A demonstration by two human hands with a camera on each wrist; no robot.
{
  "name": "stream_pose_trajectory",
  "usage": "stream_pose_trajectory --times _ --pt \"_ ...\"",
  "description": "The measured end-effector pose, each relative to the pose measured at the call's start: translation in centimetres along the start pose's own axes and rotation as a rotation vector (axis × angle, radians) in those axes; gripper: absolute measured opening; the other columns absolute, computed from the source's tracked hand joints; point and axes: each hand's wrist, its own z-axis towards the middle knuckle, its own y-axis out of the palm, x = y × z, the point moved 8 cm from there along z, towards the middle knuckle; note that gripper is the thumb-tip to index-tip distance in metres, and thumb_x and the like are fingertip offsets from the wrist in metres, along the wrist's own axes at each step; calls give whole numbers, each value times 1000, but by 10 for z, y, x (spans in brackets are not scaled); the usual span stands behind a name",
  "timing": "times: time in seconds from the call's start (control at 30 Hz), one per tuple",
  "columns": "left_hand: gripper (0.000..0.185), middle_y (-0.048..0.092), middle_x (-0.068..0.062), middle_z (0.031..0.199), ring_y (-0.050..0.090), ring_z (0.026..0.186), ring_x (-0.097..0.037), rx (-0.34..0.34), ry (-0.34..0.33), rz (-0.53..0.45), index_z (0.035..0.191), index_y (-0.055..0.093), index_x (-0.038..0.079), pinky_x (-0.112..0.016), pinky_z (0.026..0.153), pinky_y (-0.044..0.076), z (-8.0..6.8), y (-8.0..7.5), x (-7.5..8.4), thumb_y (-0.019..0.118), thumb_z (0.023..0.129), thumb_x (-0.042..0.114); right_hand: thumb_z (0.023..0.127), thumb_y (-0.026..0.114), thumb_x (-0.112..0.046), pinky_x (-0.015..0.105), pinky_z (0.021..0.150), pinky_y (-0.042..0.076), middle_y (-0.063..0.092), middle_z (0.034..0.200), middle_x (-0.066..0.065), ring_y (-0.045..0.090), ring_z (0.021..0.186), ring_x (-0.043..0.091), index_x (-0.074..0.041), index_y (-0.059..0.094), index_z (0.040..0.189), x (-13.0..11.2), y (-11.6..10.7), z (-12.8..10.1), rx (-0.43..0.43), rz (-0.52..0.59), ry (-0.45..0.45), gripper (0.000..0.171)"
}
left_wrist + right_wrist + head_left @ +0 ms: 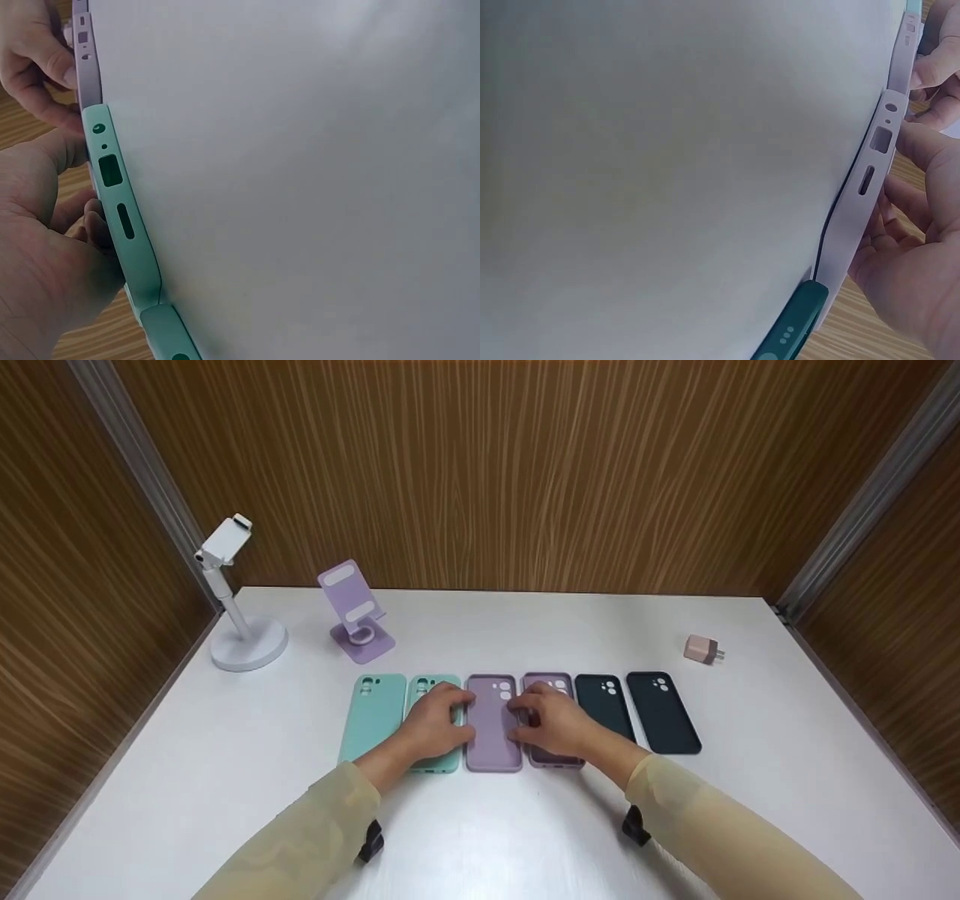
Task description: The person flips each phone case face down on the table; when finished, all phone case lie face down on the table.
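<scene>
second mint case (435, 724) half hidden under hands

Head view: high, looking forward and down over the table (750, 750). Wrist views: low at table level, very close on case ends. Shared by all three: purple case (493, 731) (86, 64) (904, 52).

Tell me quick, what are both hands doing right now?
Left hand: fingers resting on the second mint phone case and the left lilac phone case.
Right hand: resting on the right lilac phone case, gripping nothing visibly.
</scene>
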Motion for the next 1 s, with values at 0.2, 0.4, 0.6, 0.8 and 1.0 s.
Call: stream_pose_trajectory --times 0.2,0.4,0.6,0.8,1.0 --pt "54 59 -12 139 57 130 -30 5 3 0 141 66 4 -44 116 42 -1 2 1 77 89 12 94 83 -23 42 88 55 62 123 12 59 98 23 -7 72 133 2 1 -1 9 6 5 43" --pt "54 58 -13 143 55 134 -30 -1 -22 -5 142 66 4 -45 118 40 -3 3 0 77 90 12 94 83 -24 41 91 55 62 124 11 59 101 23 -8 72 135 4 4 -2 -11 25 22 45" --pt "55 60 -13 144 54 135 -29 26 -61 -55 142 66 6 -44 119 39 0 -4 -2 76 89 12 94 84 -23 41 91 55 61 124 11 60 100 23 -7 72 134 1 -1 0 1 37 13 44" --pt "55 64 -13 141 57 129 -27 38 -82 -106 141 67 5 -43 116 41 0 -8 0 76 87 10 93 84 -21 40 84 53 62 118 12 58 94 22 -4 73 130 -3 -2 0 13 4 -63 42" --pt "58 64 -11 143 56 133 -25 36 -98 -116 144 65 7 -43 117 41 0 -10 4 76 87 11 94 84 -21 41 85 54 61 116 11 58 95 22 -4 73 131 -3 0 0 6 6 -56 43"
